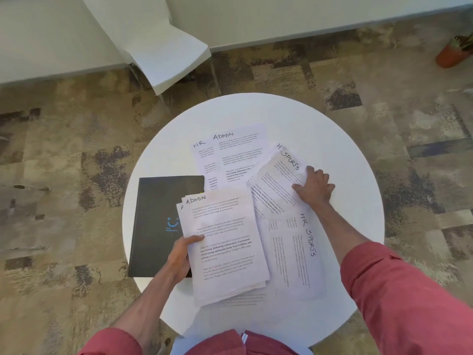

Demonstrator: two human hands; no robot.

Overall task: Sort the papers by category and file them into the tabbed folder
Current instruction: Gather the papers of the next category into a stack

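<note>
Fingers of left hand (179, 254) clamp ADMIN stack (225, 242) overlapping black folder (158, 213); right hand (313, 187) pinches SPORTS sheet (276, 180) edge on white table (332, 139).

Hdrs: ADMIN on held stack (225, 242), HR/ADMIN far sheets (230, 155), SPORTS right sheet (276, 183); folder (158, 208) txt unclear.

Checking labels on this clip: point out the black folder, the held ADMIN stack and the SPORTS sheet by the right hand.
black folder (166, 198), head view, bare cover above its blue logo.
ADMIN stack (225, 239), head view, middle of the top sheet.
SPORTS sheet (276, 185), head view, printed text in mid-page.
</note>
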